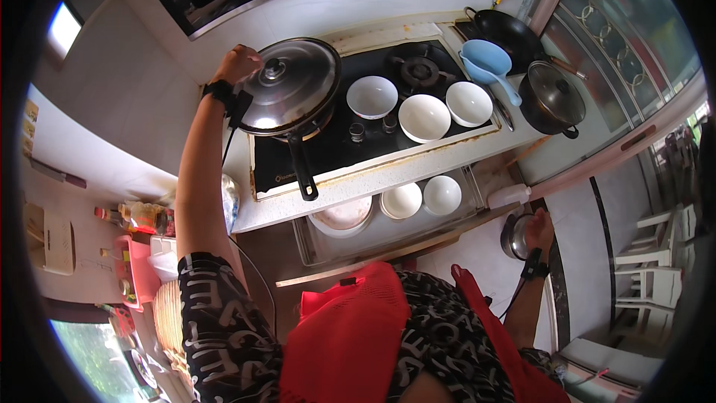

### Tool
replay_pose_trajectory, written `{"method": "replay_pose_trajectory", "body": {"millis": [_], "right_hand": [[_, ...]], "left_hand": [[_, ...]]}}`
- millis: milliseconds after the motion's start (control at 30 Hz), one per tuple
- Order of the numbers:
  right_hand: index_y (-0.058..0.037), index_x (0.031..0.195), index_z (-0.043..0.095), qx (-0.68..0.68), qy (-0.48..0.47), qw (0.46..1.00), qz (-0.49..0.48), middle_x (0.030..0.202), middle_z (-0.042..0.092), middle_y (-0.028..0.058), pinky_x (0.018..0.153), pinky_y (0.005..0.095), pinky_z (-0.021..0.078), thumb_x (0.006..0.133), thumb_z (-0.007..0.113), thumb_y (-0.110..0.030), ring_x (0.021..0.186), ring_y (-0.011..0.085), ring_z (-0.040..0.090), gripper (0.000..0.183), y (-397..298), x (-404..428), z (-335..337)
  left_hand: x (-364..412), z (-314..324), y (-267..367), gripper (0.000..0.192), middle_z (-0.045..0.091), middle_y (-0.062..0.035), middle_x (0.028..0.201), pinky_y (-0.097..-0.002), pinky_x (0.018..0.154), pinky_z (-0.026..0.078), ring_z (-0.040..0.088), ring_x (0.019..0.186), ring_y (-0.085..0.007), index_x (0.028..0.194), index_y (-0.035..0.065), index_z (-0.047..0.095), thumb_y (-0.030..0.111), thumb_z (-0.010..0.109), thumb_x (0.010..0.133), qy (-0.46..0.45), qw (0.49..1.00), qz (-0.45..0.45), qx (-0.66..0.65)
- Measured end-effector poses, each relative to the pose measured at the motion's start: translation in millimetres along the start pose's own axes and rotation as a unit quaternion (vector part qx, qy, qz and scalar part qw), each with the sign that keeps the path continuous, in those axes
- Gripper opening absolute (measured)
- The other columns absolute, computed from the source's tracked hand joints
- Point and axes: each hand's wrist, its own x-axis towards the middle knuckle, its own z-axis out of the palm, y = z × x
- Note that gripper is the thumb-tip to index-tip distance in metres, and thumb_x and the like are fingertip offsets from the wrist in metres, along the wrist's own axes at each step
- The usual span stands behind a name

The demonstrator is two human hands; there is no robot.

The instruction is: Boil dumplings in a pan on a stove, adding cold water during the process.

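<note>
My left hand (240,62) is at the left edge of a domed metal lid (302,81), fingers curled beside its black knob (274,69); whether they touch the lid is unclear. The lid covers a frying pan on the hob's left burner, its black handle (302,168) pointing towards me. Low at the right, my right hand (538,230) is at the rim of a round steel bowl or pot (520,237) and appears to grip it; the fingertips are partly hidden. Three white bowls (372,97) (424,118) (469,104) stand on the black glass hob (341,145).
Right of the hob are a light blue ladle-like scoop (486,61), a black wok (503,36) and a lidded dark pot (551,98). An open drawer (391,235) below holds several dishes. Bottles and a pink basket (137,271) are at left.
</note>
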Motion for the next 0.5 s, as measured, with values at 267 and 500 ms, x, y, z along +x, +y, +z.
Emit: {"method": "replay_pose_trajectory", "body": {"millis": [267, 500], "right_hand": [[-0.0072, 0.092, 0.061, 0.032, 0.052, 0.998, -0.012, 0.079, 0.063, 0.0013, 0.054, 0.0246, 0.0468, 0.093, 0.05, -0.021, 0.062, 0.0098, 0.057, 0.018, 28, -47, -47], [-0.0078, 0.094, 0.059, 0.03, 0.041, 0.999, -0.003, 0.079, 0.062, 0.0008, 0.053, 0.0233, 0.0452, 0.093, 0.05, -0.018, 0.062, 0.0096, 0.057, 0.014, 44, -59, -18]], "left_hand": [[38, 34, -14, 0.043, 0.064, -0.0138, 0.104, -0.0375, 0.085, 0.049, 0.061, 0.096, -0.0295, 0.1, 0.0109, 0.066, 0.035, 0.069, 0.065, -0.02, 0.995, -0.002, 0.096], [44, 46, -4, 0.051, 0.064, -0.014, 0.105, -0.0395, 0.085, 0.049, 0.061, 0.098, -0.0311, 0.101, 0.0105, 0.066, 0.04, 0.071, 0.059, -0.013, 0.989, -0.004, 0.145]]}}
